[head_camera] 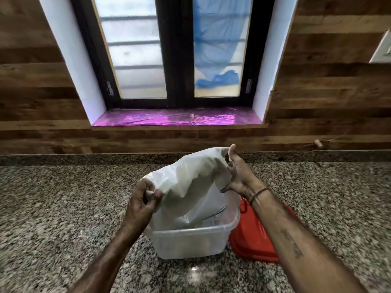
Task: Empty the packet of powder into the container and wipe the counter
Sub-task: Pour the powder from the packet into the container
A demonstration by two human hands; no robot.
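White translucent plastic packet of powder [190, 182] is held tilted over a clear rectangular plastic container [190, 240], which stands on a speckled grey granite counter [63, 208]. The packet's lower end is sunk inside the container, so its mouth is hidden, and no stream of powder can be made out. The container's cloudy walls blur whatever lies within. A red plastic lid [249, 244] lies just beside the container on its right and is largely covered by the right forearm. A white wall plate [383, 49] is cut off by the right edge of the view.

No brand or print can be read on the packet; only a thin blue line is seen near its lower edge. Dark tattooed marks [293, 243] on the right forearm cannot be read.

The packet's upper left corner is pinched by the left hand [141, 204], with the curled fingers [156, 194] closed against the thumb on the plastic. The packet's right edge is gripped by the right hand [239, 176]: the thumb [231, 150] is raised above the plastic, the lower fingers are closed on the edge, and the rest are partly hidden behind it. A brown thread bracelet [259, 193] is worn on the right wrist.
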